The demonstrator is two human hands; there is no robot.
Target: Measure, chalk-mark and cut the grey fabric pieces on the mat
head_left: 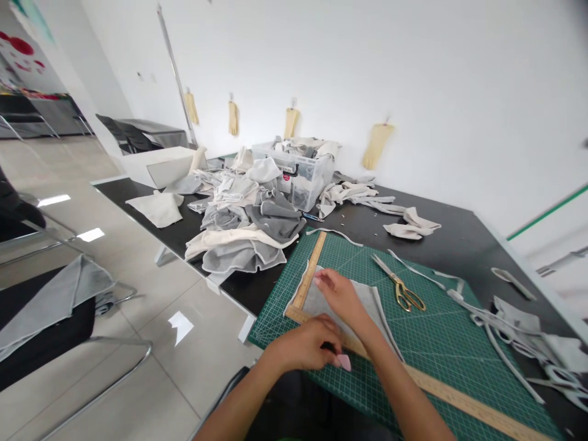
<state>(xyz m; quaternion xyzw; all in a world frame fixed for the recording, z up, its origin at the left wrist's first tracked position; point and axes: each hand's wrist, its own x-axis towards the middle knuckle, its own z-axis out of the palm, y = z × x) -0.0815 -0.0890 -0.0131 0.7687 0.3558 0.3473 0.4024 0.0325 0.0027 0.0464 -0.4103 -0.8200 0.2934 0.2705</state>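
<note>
One slip spoils it: your right hand [340, 297], flat and open, pins the grey cloth panel [372, 306] beneath it; your left hand [305, 348] pinches a pink chalk wedge [343, 362]. Ease off, and cloth may creep from the wooden L-shaped ruler [311, 269].

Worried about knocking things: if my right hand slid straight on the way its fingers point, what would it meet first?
Likely the wooden ruler, lying just ahead of the right hand.

Saw grey fabric piece [316, 303] on green gridded cutting mat [436, 337], gold-handled scissors [399, 288] to its right, grey-white cloth heap [248, 226] far left.
</note>
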